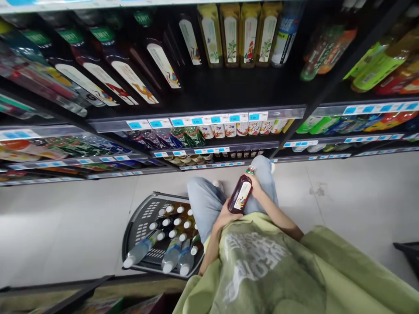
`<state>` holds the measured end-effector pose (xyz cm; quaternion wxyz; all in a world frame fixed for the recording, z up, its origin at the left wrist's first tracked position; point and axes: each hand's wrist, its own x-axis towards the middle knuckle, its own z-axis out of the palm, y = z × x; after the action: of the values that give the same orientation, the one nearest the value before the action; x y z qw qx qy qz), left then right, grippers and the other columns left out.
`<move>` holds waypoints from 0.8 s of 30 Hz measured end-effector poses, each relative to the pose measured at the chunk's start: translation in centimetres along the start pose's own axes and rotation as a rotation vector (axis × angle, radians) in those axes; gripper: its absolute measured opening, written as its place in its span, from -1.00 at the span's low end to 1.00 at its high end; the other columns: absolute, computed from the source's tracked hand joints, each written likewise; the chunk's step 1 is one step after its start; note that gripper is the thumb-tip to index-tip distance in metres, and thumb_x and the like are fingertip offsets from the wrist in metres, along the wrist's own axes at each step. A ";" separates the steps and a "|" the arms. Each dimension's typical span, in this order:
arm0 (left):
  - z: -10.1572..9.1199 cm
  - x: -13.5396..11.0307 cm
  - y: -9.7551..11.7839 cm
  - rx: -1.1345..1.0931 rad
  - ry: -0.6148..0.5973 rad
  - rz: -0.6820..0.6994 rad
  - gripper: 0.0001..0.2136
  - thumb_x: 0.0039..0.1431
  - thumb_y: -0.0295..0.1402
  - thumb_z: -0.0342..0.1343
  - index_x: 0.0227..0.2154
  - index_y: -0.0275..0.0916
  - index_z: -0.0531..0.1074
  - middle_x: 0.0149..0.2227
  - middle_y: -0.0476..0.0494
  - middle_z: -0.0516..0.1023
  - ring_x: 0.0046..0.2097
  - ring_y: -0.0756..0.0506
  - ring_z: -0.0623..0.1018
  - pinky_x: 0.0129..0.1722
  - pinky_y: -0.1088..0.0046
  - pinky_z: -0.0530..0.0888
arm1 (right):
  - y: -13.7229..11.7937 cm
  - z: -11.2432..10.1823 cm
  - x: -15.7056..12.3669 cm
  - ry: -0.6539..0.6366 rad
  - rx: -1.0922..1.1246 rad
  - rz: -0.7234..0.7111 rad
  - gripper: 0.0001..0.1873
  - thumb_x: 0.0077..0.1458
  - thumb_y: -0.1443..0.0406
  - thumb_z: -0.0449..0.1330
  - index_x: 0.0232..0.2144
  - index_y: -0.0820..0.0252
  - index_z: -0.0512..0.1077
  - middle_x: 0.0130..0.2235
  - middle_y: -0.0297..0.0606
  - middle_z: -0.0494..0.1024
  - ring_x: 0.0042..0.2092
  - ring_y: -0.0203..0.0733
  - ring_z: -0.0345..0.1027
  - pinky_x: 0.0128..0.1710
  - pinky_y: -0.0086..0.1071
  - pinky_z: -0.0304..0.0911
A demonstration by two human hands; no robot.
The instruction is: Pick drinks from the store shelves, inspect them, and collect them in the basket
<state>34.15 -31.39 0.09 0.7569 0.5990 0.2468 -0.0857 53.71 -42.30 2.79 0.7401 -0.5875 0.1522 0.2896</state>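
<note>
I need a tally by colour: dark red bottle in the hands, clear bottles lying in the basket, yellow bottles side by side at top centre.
Dark red bottle, held: 1
Clear bottles in basket: 3
Yellow bottles, top centre: 4
Total: 8

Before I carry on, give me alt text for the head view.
A dark red bottle is held, left hand at its base, right hand near its neck. Left of the jeans-clad legs sits a basket of white-capped bottles; drink shelves stand ahead.
</note>
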 end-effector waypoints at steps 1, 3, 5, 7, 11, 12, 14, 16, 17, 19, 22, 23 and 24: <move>0.0 0.0 -0.1 0.006 0.002 0.004 0.09 -0.34 -0.27 0.62 0.35 -0.35 0.29 0.25 -0.45 0.55 0.29 -0.39 0.52 0.38 0.03 0.36 | 0.0 -0.1 0.1 -0.019 0.035 0.039 -0.46 -0.17 -0.08 0.47 -0.34 0.25 0.60 -0.39 -0.21 0.66 -0.38 -0.11 0.49 -0.30 -0.26 0.48; 0.0 0.1 -0.2 0.021 0.019 0.010 0.06 -0.32 -0.25 0.61 0.32 -0.34 0.32 0.23 -0.43 0.57 0.27 -0.39 0.53 0.37 0.02 0.37 | 0.1 -0.2 0.2 -0.038 0.084 0.082 -0.51 -0.19 -0.03 0.50 -0.36 0.22 0.60 -0.39 -0.25 0.66 -0.38 -0.13 0.49 -0.30 -0.28 0.47; 0.0 0.2 -0.4 0.028 0.034 0.018 0.03 -0.32 -0.25 0.62 0.30 -0.32 0.34 0.22 -0.41 0.58 0.26 -0.39 0.55 0.37 0.02 0.37 | 0.2 -0.4 0.4 -0.041 0.114 0.098 -0.55 -0.20 0.01 0.53 -0.37 0.19 0.60 -0.38 -0.28 0.66 -0.38 -0.15 0.49 -0.30 -0.30 0.46; 0.0 0.2 -0.5 0.022 0.037 0.028 0.01 -0.33 -0.26 0.63 0.28 -0.30 0.37 0.21 -0.40 0.59 0.25 -0.40 0.55 0.36 0.02 0.39 | 0.4 -0.5 0.6 -0.039 0.131 0.111 -0.58 -0.20 0.03 0.54 -0.37 0.16 0.59 -0.39 -0.30 0.66 -0.38 -0.15 0.49 -0.31 -0.30 0.45; 0.1 0.2 -0.6 0.003 0.034 0.044 -0.02 -0.32 -0.25 0.64 0.26 -0.28 0.39 0.19 -0.38 0.61 0.24 -0.39 0.57 0.34 0.02 0.41 | 0.8 -0.7 0.7 -0.039 0.150 0.127 -0.62 -0.17 0.06 0.53 -0.37 0.15 0.58 -0.38 -0.30 0.67 -0.37 -0.14 0.49 -0.30 -0.28 0.45; 0.1 0.2 -0.6 0.002 0.032 0.042 -0.03 -0.31 -0.25 0.64 0.25 -0.28 0.40 0.19 -0.37 0.61 0.24 -0.39 0.57 0.34 0.02 0.42 | 0.8 -0.7 0.7 -0.041 0.154 0.126 -0.62 -0.17 0.07 0.53 -0.37 0.15 0.58 -0.36 -0.30 0.68 -0.37 -0.14 0.50 -0.29 -0.28 0.45; 0.1 0.2 -0.6 0.002 0.032 0.032 -0.03 -0.31 -0.24 0.65 0.25 -0.27 0.40 0.18 -0.36 0.62 0.23 -0.38 0.57 0.34 0.02 0.42 | 0.7 -0.7 0.7 -0.045 0.162 0.124 -0.64 -0.15 0.09 0.54 -0.36 0.14 0.57 -0.35 -0.31 0.69 -0.36 -0.14 0.50 -0.28 -0.28 0.46; 0.0 0.2 -0.5 0.003 0.040 0.024 -0.03 -0.33 -0.24 0.65 0.24 -0.27 0.41 0.19 -0.35 0.61 0.24 -0.37 0.57 0.34 0.03 0.42 | 0.7 -0.7 0.6 -0.048 0.167 0.122 -0.65 -0.14 0.10 0.54 -0.36 0.15 0.57 -0.35 -0.32 0.68 -0.36 -0.15 0.50 -0.27 -0.28 0.46; 0.0 0.2 -0.5 0.003 0.043 0.022 -0.03 -0.33 -0.25 0.66 0.24 -0.26 0.41 0.19 -0.34 0.61 0.24 -0.37 0.57 0.35 0.03 0.42 | 0.6 -0.7 0.6 -0.049 0.170 0.122 -0.65 -0.13 0.10 0.54 -0.36 0.15 0.57 -0.36 -0.32 0.68 -0.36 -0.15 0.50 -0.27 -0.28 0.46; -0.1 0.3 -0.6 0.003 0.045 0.022 -0.02 -0.33 -0.25 0.66 0.24 -0.26 0.41 0.20 -0.34 0.60 0.25 -0.37 0.57 0.35 0.03 0.41 | 0.6 -0.7 0.5 -0.049 0.172 0.124 -0.66 -0.13 0.11 0.53 -0.37 0.16 0.58 -0.37 -0.32 0.67 -0.36 -0.15 0.50 -0.28 -0.29 0.45; -0.1 0.3 -0.7 0.003 0.043 0.022 -0.03 -0.33 -0.26 0.65 0.24 -0.26 0.41 0.19 -0.35 0.60 0.25 -0.38 0.57 0.35 0.03 0.41 | 0.5 -0.6 0.5 -0.044 0.172 0.128 -0.68 -0.12 0.12 0.52 -0.37 0.16 0.58 -0.38 -0.32 0.67 -0.37 -0.16 0.50 -0.29 -0.30 0.44; -0.1 0.4 -0.7 0.003 0.043 0.022 -0.04 -0.34 -0.25 0.65 0.23 -0.27 0.41 0.19 -0.35 0.61 0.25 -0.38 0.57 0.35 0.03 0.41 | 0.4 -0.6 0.5 -0.042 0.170 0.129 -0.69 -0.11 0.13 0.51 -0.37 0.17 0.59 -0.38 -0.32 0.67 -0.37 -0.16 0.49 -0.30 -0.31 0.43; -0.2 0.4 -0.7 0.002 0.042 0.024 -0.04 -0.34 -0.26 0.65 0.23 -0.27 0.41 0.19 -0.36 0.61 0.24 -0.38 0.57 0.35 0.02 0.41 | 0.4 -0.6 0.5 -0.040 0.167 0.132 -0.70 -0.10 0.13 0.51 -0.37 0.17 0.59 -0.38 -0.32 0.67 -0.37 -0.16 0.49 -0.30 -0.31 0.43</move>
<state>34.14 -31.36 -0.74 0.7520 0.6042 0.2556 -0.0641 53.93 -42.71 2.04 0.7689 -0.5064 0.1993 0.3355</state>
